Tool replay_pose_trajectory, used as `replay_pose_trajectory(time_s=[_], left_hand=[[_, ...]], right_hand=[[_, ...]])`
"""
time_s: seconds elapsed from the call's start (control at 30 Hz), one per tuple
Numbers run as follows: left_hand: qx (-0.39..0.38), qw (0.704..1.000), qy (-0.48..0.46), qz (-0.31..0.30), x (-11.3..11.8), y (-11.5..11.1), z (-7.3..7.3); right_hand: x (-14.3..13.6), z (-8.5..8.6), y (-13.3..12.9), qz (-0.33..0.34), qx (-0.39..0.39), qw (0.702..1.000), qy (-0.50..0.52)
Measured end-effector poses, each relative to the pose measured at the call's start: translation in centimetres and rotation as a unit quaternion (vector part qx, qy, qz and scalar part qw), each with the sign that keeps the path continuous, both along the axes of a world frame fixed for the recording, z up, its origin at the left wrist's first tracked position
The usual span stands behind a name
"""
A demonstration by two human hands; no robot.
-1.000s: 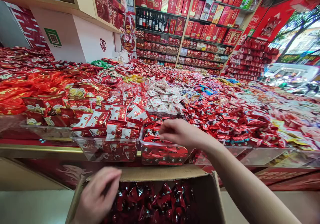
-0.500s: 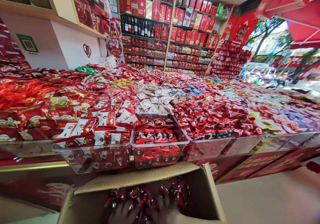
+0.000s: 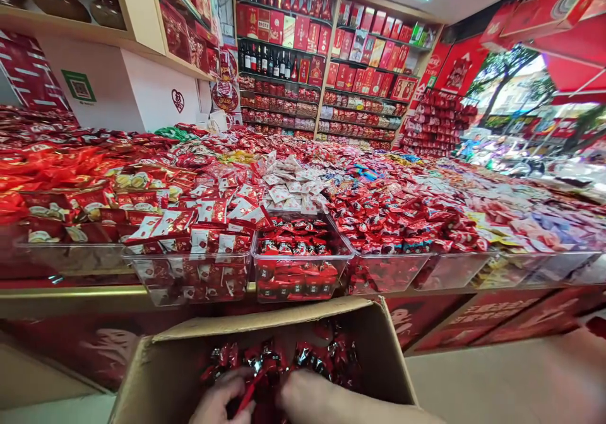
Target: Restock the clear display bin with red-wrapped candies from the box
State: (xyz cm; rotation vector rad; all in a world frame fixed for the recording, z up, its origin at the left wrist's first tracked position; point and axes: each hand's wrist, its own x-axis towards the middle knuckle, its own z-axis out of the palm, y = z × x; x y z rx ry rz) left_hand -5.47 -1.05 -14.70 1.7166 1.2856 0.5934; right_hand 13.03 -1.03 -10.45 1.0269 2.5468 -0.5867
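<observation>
The left hand has its fingers curled nearly closed on a red packet inside the cardboard box; the right hand dips beside it, fingers hidden, so I cannot tell their grip; the packet looks light and slick, probably best pinched mid-length; its long axis slants away and rightward; beyond stands a clear tub.

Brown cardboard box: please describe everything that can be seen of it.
The brown cardboard box is open at the top, its far edge slightly ragged. Inside, the left hand and right hand reach among glossy red packets. It is below the clear plastic tub; its near side and underside are out of view.
</observation>
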Motion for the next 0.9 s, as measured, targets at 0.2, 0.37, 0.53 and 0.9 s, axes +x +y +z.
replay_pose_trajectory(time_s=[0.2, 0.37, 0.53, 0.9], left_hand=[[-0.256, 0.922, -0.265, 0.122, 2.3, -1.7, 3.1], [-0.399, 0.766, -0.491, 0.115, 5.3, -4.1, 7.2], [-0.317, 0.816, -0.466, 0.128, 6.8, -4.0, 9.1], [-0.331, 0.817, -0.439, 0.172, 5.8, -1.7, 10.9]], right_hand=[[1.2, 4.6, -0.6, -0.089, -0.014, 0.925, 0.368], [0.6, 6.4, -1.4, -0.228, 0.012, 0.854, 0.468], [1.4, 7.7, -1.7, -0.262, -0.013, 0.816, 0.515], [2.9, 7.6, -0.9, -0.364, -0.305, 0.634, 0.61]])
